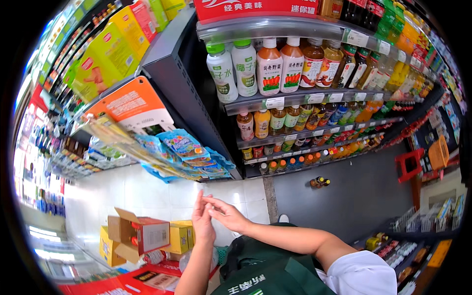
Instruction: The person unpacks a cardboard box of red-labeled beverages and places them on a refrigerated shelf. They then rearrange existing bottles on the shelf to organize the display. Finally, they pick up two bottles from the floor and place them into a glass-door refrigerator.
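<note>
My left hand (203,224) is raised in front of me with its fingers extended. My right hand (231,218) reaches across and touches the left fingers and palm. A tiny pale spot shows at the right fingertips; I cannot tell whether it is an object. Beyond my hands stands a dark shelf unit with rows of bottled drinks, among them white coconut-water bottles (245,70) and orange carrot-label bottles (269,70). Blue snack pouches (180,143) hang on the end of the unit, left of the bottles.
An open red carton (155,236) with red items inside stands at the left, near yellow boxes (180,238). Several small bottles (319,182) stand on the dark floor (354,195) ahead right. A red stool (409,166) and low shelves (396,254) are at the right.
</note>
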`<state>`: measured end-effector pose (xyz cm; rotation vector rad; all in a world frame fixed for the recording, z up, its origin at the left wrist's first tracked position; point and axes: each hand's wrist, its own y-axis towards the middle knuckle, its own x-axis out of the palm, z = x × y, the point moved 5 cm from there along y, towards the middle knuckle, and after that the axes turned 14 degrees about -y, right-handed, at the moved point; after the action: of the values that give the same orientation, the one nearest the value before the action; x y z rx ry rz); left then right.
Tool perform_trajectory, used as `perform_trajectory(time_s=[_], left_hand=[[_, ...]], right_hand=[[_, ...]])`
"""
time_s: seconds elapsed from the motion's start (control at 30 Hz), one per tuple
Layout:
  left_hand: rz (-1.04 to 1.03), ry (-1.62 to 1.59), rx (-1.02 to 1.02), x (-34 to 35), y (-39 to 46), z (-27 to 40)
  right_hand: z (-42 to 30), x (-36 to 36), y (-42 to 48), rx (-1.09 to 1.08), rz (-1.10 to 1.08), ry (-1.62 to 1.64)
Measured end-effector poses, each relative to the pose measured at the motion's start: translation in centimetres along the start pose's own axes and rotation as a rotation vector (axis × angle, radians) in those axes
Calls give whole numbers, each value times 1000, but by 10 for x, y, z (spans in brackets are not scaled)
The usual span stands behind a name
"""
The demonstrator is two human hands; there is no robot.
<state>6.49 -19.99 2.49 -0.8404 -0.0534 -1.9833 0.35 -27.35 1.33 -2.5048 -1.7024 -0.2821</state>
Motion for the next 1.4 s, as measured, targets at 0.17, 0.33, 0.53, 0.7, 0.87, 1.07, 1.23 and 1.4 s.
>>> perform_trajectory(time_s=[0.17, 0.33, 0.53, 0.7, 0.87, 1.07, 1.23, 1.4], left_hand=[[-266, 52, -328, 48, 40, -68], [-550, 270, -649, 116, 32, -175], [-664, 544, -793, 182, 34, -346], [-546, 657, -916, 196, 58, -529], [-394, 756, -1029, 192, 84, -687], [-400, 912, -1006, 169, 119, -821], [-544, 997, -1024, 158, 130, -887], [-685, 1088, -995, 138, 131, -922]], right_hand=[[12, -73, -20, 78, 348, 78], [34, -178, -103, 48, 724, 190], [104, -332, -219, 159, 1281, 268], [214, -480, -291, 318, 1534, 132], [337, -596, -328, 468, 1517, -241], [440, -686, -319, 634, 1318, -672], [505, -724, -308, 828, 1130, -866], [548, -741, -302, 962, 928, -941]])
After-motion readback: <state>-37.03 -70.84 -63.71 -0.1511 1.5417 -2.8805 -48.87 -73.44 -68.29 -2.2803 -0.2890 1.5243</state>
